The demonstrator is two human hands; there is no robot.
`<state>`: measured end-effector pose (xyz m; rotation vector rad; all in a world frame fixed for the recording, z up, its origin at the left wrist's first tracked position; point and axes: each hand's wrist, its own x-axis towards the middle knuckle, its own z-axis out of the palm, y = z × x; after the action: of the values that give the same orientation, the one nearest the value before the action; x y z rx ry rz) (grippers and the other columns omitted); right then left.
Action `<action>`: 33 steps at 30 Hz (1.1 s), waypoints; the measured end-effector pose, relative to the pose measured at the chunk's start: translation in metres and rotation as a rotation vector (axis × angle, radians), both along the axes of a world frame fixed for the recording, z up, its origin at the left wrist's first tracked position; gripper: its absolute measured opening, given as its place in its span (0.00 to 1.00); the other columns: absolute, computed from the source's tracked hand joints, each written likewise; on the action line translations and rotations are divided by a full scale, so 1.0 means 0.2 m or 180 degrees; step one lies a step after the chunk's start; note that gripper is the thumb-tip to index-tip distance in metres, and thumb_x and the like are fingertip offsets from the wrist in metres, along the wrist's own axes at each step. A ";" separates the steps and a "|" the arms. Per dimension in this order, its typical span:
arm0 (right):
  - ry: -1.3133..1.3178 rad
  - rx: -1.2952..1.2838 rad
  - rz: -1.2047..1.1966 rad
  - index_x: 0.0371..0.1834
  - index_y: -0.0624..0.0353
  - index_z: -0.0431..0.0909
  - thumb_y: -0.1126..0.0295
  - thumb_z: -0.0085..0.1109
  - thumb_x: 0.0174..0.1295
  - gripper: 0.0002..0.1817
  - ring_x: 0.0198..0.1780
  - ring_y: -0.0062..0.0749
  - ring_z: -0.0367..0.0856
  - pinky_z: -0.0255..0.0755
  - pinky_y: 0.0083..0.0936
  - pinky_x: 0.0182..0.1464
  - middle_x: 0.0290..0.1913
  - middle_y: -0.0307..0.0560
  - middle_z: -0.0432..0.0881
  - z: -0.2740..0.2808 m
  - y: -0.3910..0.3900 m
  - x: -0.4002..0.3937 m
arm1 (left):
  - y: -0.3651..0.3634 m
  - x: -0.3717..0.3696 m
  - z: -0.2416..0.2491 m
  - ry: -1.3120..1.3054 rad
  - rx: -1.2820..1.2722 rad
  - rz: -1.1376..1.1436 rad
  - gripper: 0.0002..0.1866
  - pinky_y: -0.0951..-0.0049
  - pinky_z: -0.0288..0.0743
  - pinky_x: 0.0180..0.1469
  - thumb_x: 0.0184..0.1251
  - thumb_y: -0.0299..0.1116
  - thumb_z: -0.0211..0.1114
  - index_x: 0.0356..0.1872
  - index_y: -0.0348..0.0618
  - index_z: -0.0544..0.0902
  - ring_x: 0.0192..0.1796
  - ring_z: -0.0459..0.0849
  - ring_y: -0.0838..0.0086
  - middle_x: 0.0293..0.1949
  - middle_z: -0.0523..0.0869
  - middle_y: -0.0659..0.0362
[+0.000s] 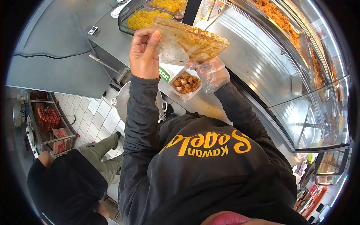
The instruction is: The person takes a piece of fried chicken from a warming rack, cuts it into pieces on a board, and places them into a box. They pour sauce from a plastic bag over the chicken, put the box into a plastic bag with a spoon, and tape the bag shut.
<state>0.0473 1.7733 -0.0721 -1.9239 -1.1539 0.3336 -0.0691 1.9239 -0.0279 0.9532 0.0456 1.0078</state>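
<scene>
Sauce-stained plastic bag (197, 37), see-through, up in the air over the counter, spread between both hands, brown smears mostly along its right half. Left hand (144, 52): bare, thumb and fingers pinched closed on the bag's left end. Right hand (213, 74): in a clear plastic glove, fingers at the bag's lower edge, lower than the left; fingertips partly hidden, can't tell if they grip or only touch. Both sleeves dark, pulled to the wrists.

Just below the bag, between the two forearms: white paper box (183, 96), open, sitting on the counter (210, 108), with browned chopped food pieces (186, 82) inside. Green patterned flap (164, 74) beside it, on the left-hand side.

Past the bag, far side: clear tray (120, 23) of yellow food (147, 18), a second yellow batch next to it. Small timer (93, 30) left of that on the grey surface.

Right side: glass display case (255, 52), orange-brown fried food (277, 17) along its far part.

Left of left forearm: two-handled metal pot (122, 103), partly covered by the sleeve, tiled floor (98, 118) near it. Farther out, cart (56, 144) with red items and a carton. Lower left, co-worker (67, 187) in black top, olive trousers, well apart from the bag.
</scene>
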 end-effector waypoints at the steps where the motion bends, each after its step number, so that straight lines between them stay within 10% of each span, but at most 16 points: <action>1: 0.0313 -0.0057 -0.0060 0.39 0.57 0.81 0.62 0.62 0.53 0.14 0.33 0.37 0.80 0.72 0.29 0.38 0.34 0.48 0.83 -0.01 0.00 0.00 | 0.00 0.00 0.01 0.0028 0.0007 0.0015 0.08 0.81 0.68 0.48 0.61 0.20 0.60 0.40 0.39 0.74 0.42 0.74 0.81 0.39 0.77 0.62; 17: 0.0143 -0.0357 0.0017 0.38 0.59 0.81 0.67 0.67 0.48 0.14 0.39 0.31 0.80 0.71 0.25 0.44 0.37 0.43 0.83 0.00 0.01 -0.03 | -0.04 -0.05 0.07 0.0267 0.0065 0.0453 0.07 0.82 0.67 0.47 0.60 0.22 0.63 0.38 0.40 0.75 0.40 0.73 0.82 0.36 0.77 0.64; 25: 0.0546 -0.0332 0.0330 0.42 0.58 0.79 0.47 0.69 0.43 0.29 0.42 0.37 0.79 0.71 0.27 0.46 0.42 0.45 0.82 -0.09 0.06 0.02 | -0.08 -0.06 0.10 0.0305 0.0168 0.0304 0.06 0.84 0.66 0.44 0.60 0.23 0.63 0.36 0.39 0.77 0.37 0.71 0.85 0.33 0.76 0.65; 33: 0.0743 0.0272 0.0470 0.45 0.58 0.78 0.58 0.65 0.51 0.21 0.44 0.33 0.79 0.70 0.26 0.48 0.43 0.45 0.82 -0.11 0.09 -0.06 | -0.09 -0.08 0.11 0.0363 0.0323 0.0417 0.06 0.84 0.66 0.43 0.59 0.24 0.64 0.36 0.40 0.77 0.36 0.72 0.85 0.32 0.77 0.66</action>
<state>0.0350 1.7908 -0.0942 -1.6799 -1.1373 0.5641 -0.0846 1.9059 -0.0067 1.1114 0.1549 1.0833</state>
